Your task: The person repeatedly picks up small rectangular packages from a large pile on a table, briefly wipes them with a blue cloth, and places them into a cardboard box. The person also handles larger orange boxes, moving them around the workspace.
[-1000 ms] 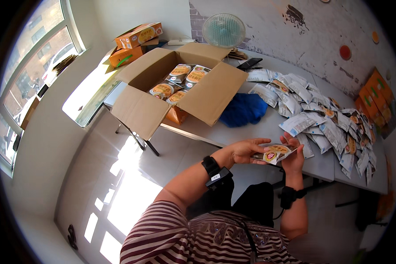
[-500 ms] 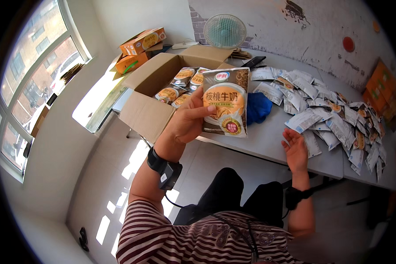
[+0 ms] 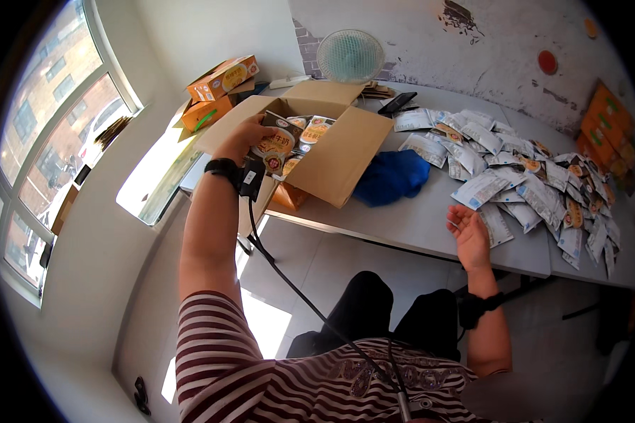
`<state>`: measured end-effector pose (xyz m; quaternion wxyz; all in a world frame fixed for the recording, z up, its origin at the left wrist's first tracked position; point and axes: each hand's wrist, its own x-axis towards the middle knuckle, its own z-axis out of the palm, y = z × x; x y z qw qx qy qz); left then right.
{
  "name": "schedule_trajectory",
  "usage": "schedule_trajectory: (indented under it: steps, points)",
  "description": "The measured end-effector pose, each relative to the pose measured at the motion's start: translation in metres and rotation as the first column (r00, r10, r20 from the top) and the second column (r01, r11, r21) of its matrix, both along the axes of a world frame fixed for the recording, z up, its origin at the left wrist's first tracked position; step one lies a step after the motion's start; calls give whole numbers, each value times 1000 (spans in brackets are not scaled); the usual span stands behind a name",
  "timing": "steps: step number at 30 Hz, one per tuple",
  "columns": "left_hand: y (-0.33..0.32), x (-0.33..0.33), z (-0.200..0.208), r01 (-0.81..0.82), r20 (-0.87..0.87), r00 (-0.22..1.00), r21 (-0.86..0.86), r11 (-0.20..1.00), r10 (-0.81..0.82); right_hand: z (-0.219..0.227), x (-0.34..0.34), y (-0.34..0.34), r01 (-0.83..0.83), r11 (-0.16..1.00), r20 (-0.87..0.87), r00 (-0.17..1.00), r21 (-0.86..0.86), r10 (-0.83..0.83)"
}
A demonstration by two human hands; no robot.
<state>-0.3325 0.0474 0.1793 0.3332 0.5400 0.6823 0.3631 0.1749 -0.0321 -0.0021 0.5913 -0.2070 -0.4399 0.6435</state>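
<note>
My left hand [image 3: 247, 136] reaches over the open cardboard box [image 3: 346, 149] and grips a brown and orange sachet [image 3: 277, 142] by its edge. The sachet is held tilted above several like sachets [image 3: 316, 131] lying inside the box. Part of the box's inside is hidden by its flap and my hand. At the table's front edge, my right hand [image 3: 471, 238] is palm up with loosely curled fingers and nothing in it. Close by its fingertips lies the big heap of white-backed sachets [image 3: 536, 194].
A crumpled blue cloth [image 3: 394, 178] lies beside the box. Behind stand a fan [image 3: 351, 56], a black phone-like device [image 3: 397, 103] and stacked orange cartons [image 3: 223, 77]. A window [image 3: 67, 120] is at the left; an orange carton [image 3: 609, 137] stands far right.
My left hand has carried the sachet from in front of me leftward, over the box. The box's near right flap and the blue cloth now show in full. My right hand stays put.
</note>
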Motion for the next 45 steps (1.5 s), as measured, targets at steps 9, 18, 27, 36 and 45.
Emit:
schedule_trajectory:
  steps: [9,18,27,36,45]
  points:
    - [31,20,-53,104,-575,798,-164,981,-181,4,6,-2,28,1000,40,999,-10,-27]
    - [35,3,-62,284,-643,765,271,920,-47,11,-2,-4,33,999,118,992,9,-34]
    - [-75,255,-54,440,181,753,578,688,-633,5,-9,-12,108,989,274,953,103,-132]
    - [-46,319,-162,307,715,536,329,893,-448,47,36,-8,284,683,627,271,673,-730]
    - [-43,314,-180,296,711,486,414,861,-509,62,56,39,-341,513,464,-221,787,-858]
